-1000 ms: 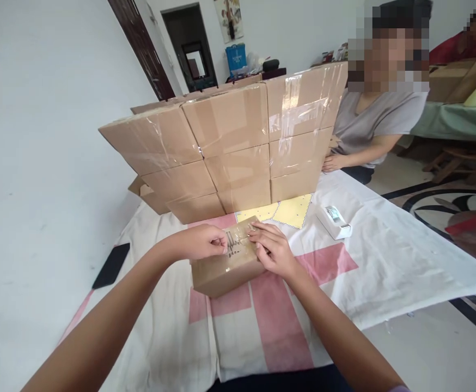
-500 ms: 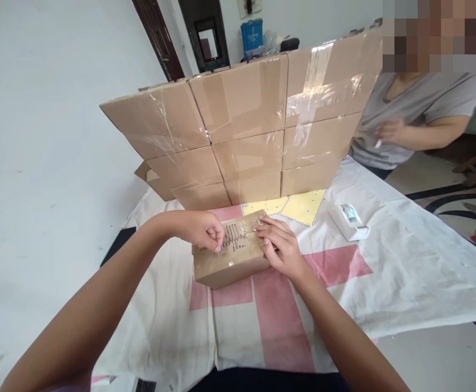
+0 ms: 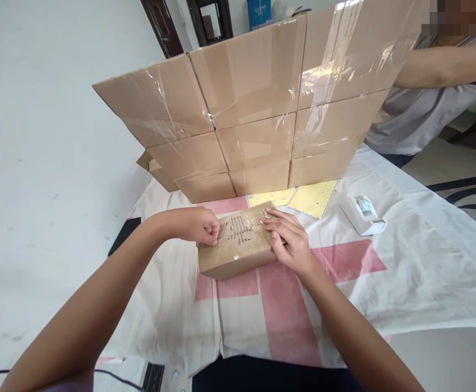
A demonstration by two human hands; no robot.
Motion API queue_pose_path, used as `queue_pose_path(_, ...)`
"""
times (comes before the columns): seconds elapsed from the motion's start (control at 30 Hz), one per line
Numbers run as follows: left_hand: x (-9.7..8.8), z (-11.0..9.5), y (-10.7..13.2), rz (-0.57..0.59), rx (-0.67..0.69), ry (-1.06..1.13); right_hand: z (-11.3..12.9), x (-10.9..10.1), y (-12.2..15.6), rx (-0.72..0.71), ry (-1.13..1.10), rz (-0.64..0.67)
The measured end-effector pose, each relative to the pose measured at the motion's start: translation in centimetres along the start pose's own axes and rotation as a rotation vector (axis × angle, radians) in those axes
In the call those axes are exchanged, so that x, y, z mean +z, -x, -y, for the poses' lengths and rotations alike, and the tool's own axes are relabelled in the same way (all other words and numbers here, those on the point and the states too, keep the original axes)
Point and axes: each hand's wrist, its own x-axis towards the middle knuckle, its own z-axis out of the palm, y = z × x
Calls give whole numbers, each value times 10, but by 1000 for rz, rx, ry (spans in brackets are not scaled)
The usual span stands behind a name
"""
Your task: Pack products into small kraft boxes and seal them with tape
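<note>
Boxes (image 3: 254, 109), taped and stacked three high, wall off the far side just behind my work. On the cloth (image 3: 405, 272) in front of them lies the small box (image 3: 238, 250), flat, with dark print on top under clear tape. My left hand (image 3: 199, 226) is clenched, knuckles down at the small box's left end; whether it pinches anything I cannot tell. My right hand (image 3: 293, 245) lies released, fingers (image 3: 276, 223) spread flat on the right end, grasping nothing.

As I judge it, the cloth is loose and creased, so a hard push could slide the small box under me, and uneven pressure could wrinkle the tape over the print. A shove forward might also bump the bottom row behind.

White with pink blocks, the cloth is spread over a pale floor, with a dark door (image 3: 162, 27) beyond. Another person's arm (image 3: 438, 65) shows at the far right. On the cloth lie yellow sheets (image 3: 313, 198) and a white device (image 3: 362, 215); off its left edge, a phone (image 3: 123, 235).
</note>
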Motion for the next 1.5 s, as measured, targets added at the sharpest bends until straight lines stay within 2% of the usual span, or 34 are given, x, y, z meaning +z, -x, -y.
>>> queue_pose_path(0.37, -4, -32, 9, -44, -138, -266, 1, 2, 0, 22, -15, -15)
queue_pose_path(0.5, -2, -34, 6, -65, -220, -297, 2, 2, 0, 27, -22, -19)
queue_pose_path(0.6, 1, -35, 3, -127, -275, -373, 3, 1, 1, 42, -36, -15)
queue_pose_path(0.83, -4, -43, -7, -187, -296, -545, 3, 0, 4, 69, -69, -3)
queue_pose_path(0.93, 0, -36, -2, -289, -311, -555, 2, 0, 3, 64, -62, -1)
queue_pose_path(1.03, 28, -23, 10, -549, -228, -427, 2, -1, 3, 59, -65, -7)
queue_pose_path(1.13, 85, -7, 21, -871, -22, -194, 4, 0, 4, 62, -85, -7)
queue_pose_path(1.2, 127, 1, 22, -956, 71, -174, 6, 1, 6, 73, -103, -24)
queue_pose_path(1.23, 147, 5, 21, -1006, 72, -178, 7, 1, 8, 91, -114, -49)
queue_pose_path(1.3, 175, 11, 16, -1103, 96, -156, 8, 1, 13, 169, -172, -92)
queue_pose_path(1.37, 189, 14, 8, -1175, 158, -101, 6, 0, 20, 301, -313, -50)
queue_pose_path(1.43, 194, 18, 1, -1227, 221, -57, 0, -3, 27, 429, -510, 96)
queue_pose_path(1.5, 195, 22, -7, -1276, 257, -9, -8, -6, 31, 499, -657, 230)
